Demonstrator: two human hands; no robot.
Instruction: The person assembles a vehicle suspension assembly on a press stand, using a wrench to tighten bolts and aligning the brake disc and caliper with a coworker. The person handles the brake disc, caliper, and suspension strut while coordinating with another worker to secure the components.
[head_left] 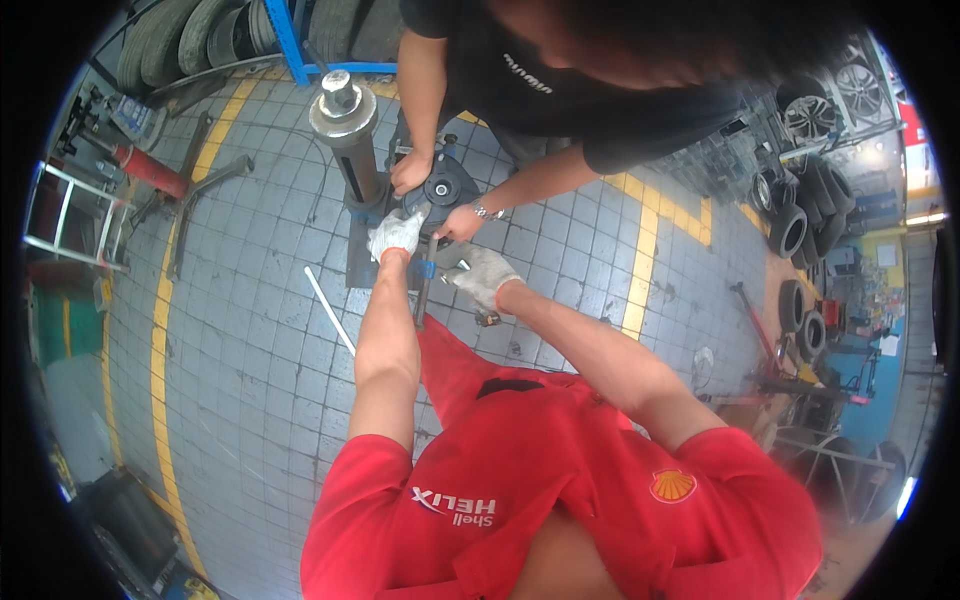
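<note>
A black round metal part (443, 188) with a central hole sits beside a dark upright cylinder (357, 160), which has a bright metal top. My left hand (395, 234), in a whitish glove, is closed at the near left side of the round part; its grip is partly hidden. My right hand (484, 277), also gloved, is closed around a small shiny metal piece (462, 265), too small to name. Between my hands stands a narrow metal bar (427, 282) with a blue patch. A co-worker's hand (461, 223) touches its upper end; the co-worker's other hand (410, 173) rests on the round part.
The co-worker in a black shirt (560, 110) leans in from the far side. A white rod (330, 310) lies on the tiled floor (240, 330) left of my forearm. Farther left is a red cylinder stand (150, 170). Tyres (790, 230) are stacked at the right.
</note>
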